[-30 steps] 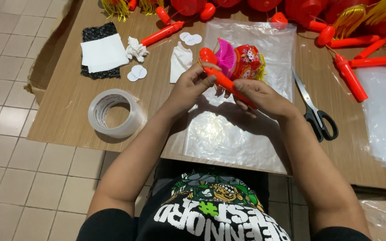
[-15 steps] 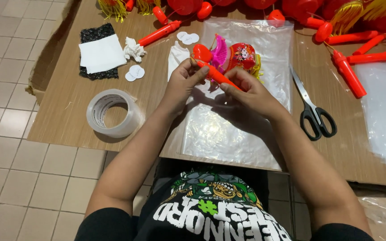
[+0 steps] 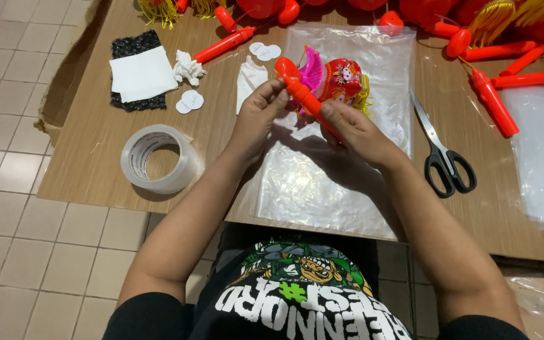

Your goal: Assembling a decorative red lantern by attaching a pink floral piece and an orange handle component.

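Both my hands hold a red plastic lantern handle [image 3: 298, 91] above a clear plastic bag [image 3: 328, 170] on the wooden table. My left hand [image 3: 259, 113] pinches the handle near its rounded top end. My right hand [image 3: 351, 129] wraps the lower part of the stick. A small red and pink toy lantern [image 3: 335, 79] with a yellow tassel hangs at the far side of the handle, just past my fingers.
A roll of clear tape [image 3: 158, 158] sits left of my arm. Black-handled scissors [image 3: 442, 154] lie to the right. Several more red handles [image 3: 492, 104] and lanterns line the far edge. White paper on a black pad [image 3: 138, 74] and small white stickers [image 3: 191, 101] lie at left.
My hands and the lantern handle have shifted slightly toward the far side of the table; the grip on the handle looks the same.
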